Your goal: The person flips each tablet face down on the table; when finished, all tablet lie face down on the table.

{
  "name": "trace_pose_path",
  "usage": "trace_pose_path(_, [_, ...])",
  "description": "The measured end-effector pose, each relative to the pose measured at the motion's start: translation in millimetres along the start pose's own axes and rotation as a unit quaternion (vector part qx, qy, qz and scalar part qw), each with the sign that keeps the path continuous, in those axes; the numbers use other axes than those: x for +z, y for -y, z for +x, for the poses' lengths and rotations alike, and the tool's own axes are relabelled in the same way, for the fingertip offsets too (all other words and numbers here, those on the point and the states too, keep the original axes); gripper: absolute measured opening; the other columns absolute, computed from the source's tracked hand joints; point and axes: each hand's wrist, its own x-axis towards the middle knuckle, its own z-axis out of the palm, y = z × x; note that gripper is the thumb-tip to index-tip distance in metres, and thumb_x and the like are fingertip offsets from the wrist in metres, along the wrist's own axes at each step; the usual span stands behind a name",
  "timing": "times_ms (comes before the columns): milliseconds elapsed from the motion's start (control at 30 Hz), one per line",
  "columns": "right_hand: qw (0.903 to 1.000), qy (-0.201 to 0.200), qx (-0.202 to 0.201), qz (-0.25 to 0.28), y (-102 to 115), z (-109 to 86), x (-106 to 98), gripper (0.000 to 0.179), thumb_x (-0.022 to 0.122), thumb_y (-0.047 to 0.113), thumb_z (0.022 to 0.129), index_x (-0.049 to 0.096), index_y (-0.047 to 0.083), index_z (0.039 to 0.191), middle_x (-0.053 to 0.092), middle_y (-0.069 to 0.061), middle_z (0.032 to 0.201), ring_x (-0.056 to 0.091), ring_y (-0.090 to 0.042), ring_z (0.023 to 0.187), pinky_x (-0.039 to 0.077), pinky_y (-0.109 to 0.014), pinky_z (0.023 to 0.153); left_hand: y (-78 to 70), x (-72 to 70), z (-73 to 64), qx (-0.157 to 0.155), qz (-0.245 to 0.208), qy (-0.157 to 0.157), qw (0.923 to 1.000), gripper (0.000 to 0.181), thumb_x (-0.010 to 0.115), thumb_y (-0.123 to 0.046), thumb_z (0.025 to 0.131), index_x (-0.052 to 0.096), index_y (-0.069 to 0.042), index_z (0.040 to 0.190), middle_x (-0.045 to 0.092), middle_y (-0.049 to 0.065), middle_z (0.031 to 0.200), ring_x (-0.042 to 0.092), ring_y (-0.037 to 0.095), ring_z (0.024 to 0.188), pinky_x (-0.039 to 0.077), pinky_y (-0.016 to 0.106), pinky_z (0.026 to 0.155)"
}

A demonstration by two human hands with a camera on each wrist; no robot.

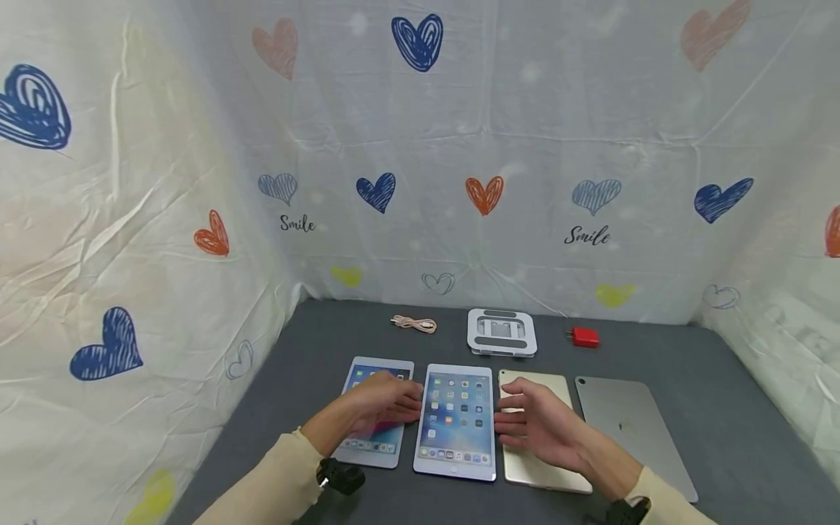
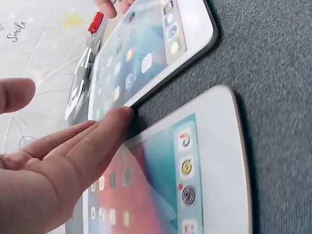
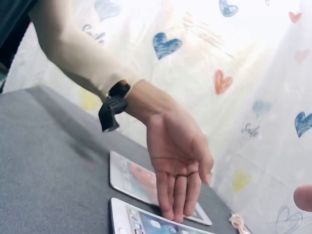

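Between left hand (image 1: 387, 401) and right hand (image 1: 543, 426), both straight-fingered, empty, I judge tablet (image 1: 457, 415) stiff, slick: hold long edges (image 1: 492, 423).

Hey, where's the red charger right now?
In the head view, the red charger lies toward the back of the table, right of the white stand and just beyond the gray tablet.

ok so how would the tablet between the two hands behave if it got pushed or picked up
The tablet is probably stiff, as its edges look straight and unbent. Its smooth, shiny-looking screen may feel slippery and could be fragile if knocked. Lying flat and thin on the grey table, it would likely slide rather than roll.
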Motion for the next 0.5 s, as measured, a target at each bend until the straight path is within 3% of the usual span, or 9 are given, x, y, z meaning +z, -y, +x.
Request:
trace_pose_path(67, [0.9999, -0.014, -0.001, -0.002, 0.1, -0.7, -2.9, 0.085, 0.05, 0.049, 0.107, 0.03, -0.015, 0.16, 0.04, -0.038, 0.162, 0.046, -0.05, 0.147, 0.037, -0.064, 0.129, -0.2, 3.7, 2.2, -0.005, -0.011, 0.001, 0.9999, 0.041, 0.072, -0.016, 0.103, 0.066, 0.013, 0.132, 0.074, 0.025, 0.122, 0.078, 0.028, 0.106, 0.068, 0.042, 0.097])
trace_pose_path(200, [0.9999, -0.016, -0.005, -0.003, -0.4, -4.2, -11.6, 0.083, 0.048, 0.048, 0.108, 0.03, -0.013, 0.161, 0.041, -0.034, 0.161, 0.049, -0.045, 0.142, 0.045, -0.054, 0.118, 0.1, 13.3, 6.6, -0.005, -0.026, 0.012, 0.9996, 0.041, 0.071, -0.012, 0.102, 0.066, 0.013, 0.134, 0.075, 0.026, 0.12, 0.079, 0.027, 0.102, 0.068, 0.041, 0.094])
trace_pose_path(300, [0.9999, 0.008, -0.01, -0.005, 0.3, -8.9, -19.7, 0.082, 0.046, 0.048, 0.109, 0.025, -0.009, 0.165, 0.038, -0.031, 0.161, 0.049, -0.042, 0.14, 0.048, -0.046, 0.112, 1.0, 22.3, 10.4, 0.002, -0.036, 0.032, 0.9988, 0.041, 0.071, -0.012, 0.102, 0.066, 0.013, 0.134, 0.076, 0.026, 0.118, 0.081, 0.027, 0.1, 0.069, 0.041, 0.094])
trace_pose_path(500, [0.9978, 0.063, -0.022, 0.006, 6.0, -23.1, -36.0, 0.083, 0.039, 0.046, 0.112, 0.009, -0.008, 0.168, 0.024, -0.033, 0.17, 0.05, -0.039, 0.141, 0.052, -0.049, 0.117, 2.0, 38.0, 15.8, 0.002, -0.045, 0.079, 0.9958, 0.038, 0.069, -0.016, 0.105, 0.069, 0.01, 0.132, 0.078, 0.025, 0.119, 0.081, 0.029, 0.104, 0.068, 0.044, 0.097])
